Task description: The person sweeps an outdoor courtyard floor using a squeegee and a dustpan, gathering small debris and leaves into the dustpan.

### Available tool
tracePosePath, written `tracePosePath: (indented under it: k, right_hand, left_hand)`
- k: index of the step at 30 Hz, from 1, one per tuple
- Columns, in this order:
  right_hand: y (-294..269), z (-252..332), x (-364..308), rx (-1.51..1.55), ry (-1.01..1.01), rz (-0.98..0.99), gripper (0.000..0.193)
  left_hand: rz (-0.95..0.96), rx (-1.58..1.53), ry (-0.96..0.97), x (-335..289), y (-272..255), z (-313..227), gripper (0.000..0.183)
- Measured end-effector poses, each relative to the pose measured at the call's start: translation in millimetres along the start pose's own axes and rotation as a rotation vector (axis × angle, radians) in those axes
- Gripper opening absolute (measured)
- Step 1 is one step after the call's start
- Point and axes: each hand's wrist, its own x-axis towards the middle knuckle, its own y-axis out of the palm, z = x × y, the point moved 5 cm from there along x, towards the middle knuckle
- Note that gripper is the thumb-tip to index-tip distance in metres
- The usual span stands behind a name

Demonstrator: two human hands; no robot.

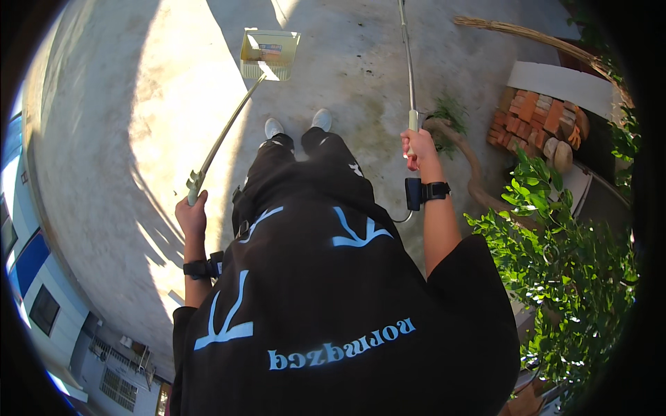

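My left hand [191, 213] is closed around the pale green grip of a long-handled dustpan [245, 59]. The dustpan's handle slants up and to the right, and its cream scoop lies on the ground beyond my feet. Some dark and coloured scraps [270, 50] show inside the scoop, too small to name. Out to the right, my right hand [419, 147] grips the pale handle end of a long thin metal pole [409, 66]. That pole runs away from me past the top edge, so its far end is hidden.
Pale concrete ground [333, 52] is crossed by sunlight and shadow. To the right, a curved tree trunk [475, 173] rises near green grass [451, 113], with leafy branches [555, 263] nearer me. Stacked red bricks [531, 118] and a bundle of dry stalks [527, 31] lie farther right.
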Motion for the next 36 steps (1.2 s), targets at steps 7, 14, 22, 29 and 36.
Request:
tracePosePath:
  k: [7, 14, 22, 29, 36]
  right_hand:
    - [80.3, 75.3, 74.9, 0.804, 0.242, 0.375, 0.014]
    - [95.4, 22.2, 103.8, 0.551, 0.458, 0.231, 0.028]
    - [52.5, -74.8, 43.2, 0.453, 0.539, 0.126, 0.032]
    - [15.1, -141.4, -32.1, 0.602, 0.568, 0.088, 0.032]
    - [26.8, -171.8, -82.5, 0.593, 0.512, -0.01, 0.032]
  left_hand:
    - [-0.021, 0.09, 0.054, -15.2, -16.5, -11.1, 0.037]
    - [-0.012, 0.113, 0.048, -20.8, -17.9, -5.5, 0.038]
    - [-0.014, 0.212, 0.069, -3.9, -8.7, -10.6, 0.038]
    - [0.084, 0.158, 0.071, 36.8, 4.8, -5.4, 0.038]
    - [0.146, 0.158, 0.193, 69.1, 9.5, -14.9, 0.038]
